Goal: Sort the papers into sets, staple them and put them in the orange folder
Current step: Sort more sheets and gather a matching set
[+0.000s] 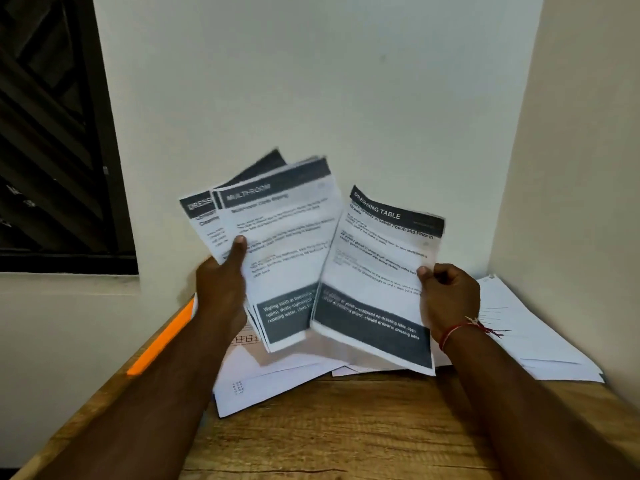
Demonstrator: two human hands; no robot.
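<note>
Left hand [221, 278] grips fanned printed sheets [277, 237]; right hand [450, 292] pinches single dark-banded sheet [377, 282], both above grainy wooden table [346, 427]; flat orange folder [162, 337] at table's left edge.

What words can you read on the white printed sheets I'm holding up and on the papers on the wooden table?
"DRESSING TABLE": dark header band of the white sheet pinched by the right hand.
"MULTI-ROOM": header of the front white sheet in the left hand.
"DRESS", cut off: header of the sheet behind it.
Body text on all three: blurred. Small print on the loose white papers on the wooden table: too small.
</note>
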